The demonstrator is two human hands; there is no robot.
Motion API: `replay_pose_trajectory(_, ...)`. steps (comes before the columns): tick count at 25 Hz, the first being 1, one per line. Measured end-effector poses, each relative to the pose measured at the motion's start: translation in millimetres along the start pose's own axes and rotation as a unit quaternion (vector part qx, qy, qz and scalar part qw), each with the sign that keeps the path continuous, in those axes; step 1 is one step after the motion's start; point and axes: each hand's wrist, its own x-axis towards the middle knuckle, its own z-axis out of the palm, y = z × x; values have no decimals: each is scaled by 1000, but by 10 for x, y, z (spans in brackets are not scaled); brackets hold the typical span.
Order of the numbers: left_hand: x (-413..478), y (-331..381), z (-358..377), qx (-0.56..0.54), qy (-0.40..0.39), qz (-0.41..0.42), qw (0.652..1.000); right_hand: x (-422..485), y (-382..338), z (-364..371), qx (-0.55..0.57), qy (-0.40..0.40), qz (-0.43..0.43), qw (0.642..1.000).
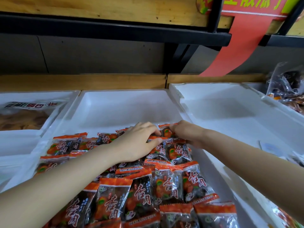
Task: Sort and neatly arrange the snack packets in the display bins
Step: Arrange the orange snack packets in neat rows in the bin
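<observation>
My two hands are close together at the far edge of the pile of snack packets (pixel 141 199), which fills the near half of the middle bin (pixel 125 102); the far half of that bin is bare white floor. My left hand (pixel 139 142) lies flat across the packets with its fingers fairly straight, pressing them down. My right hand (pixel 185 133) is curled, its fingertips pinching the far packet (pixel 165 130) by the bin's right wall. I judge the step to be squaring off this back row. To do it well I should hold the neighbours down with the flat hand while the other draws that packet straight, label up and crimped orange edge in line with the rest. The wrappers are glossy, crinkled film with serrated orange ends and a dark lumpy filling, so they will likely slide over one another and spring back if merely nudged. The bin looks like matt white foam with soft, chipped rims. The left bin (pixel 19 142) holds a large clear bag (pixel 24 116) of something pale brown.
</observation>
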Motion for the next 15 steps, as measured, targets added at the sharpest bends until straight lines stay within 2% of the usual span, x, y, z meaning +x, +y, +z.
replay_pose_trajectory(4,-4,0,10,-14,6,3,1000,-87,-42,20,94,-8,1,996)
replay_pose_trajectory(7,-3,9,34,-12,9,3,1000,-70,-30,50,94,5,2,996)
replay_pose_trajectory(12,-14,12,40,2,10,15,1000,-100,123,-28,57,-26,21,998)
replay_pose_trajectory(15,-47,23,48,10,3,15,1000,-165,217,-44,125,-56,20,990)
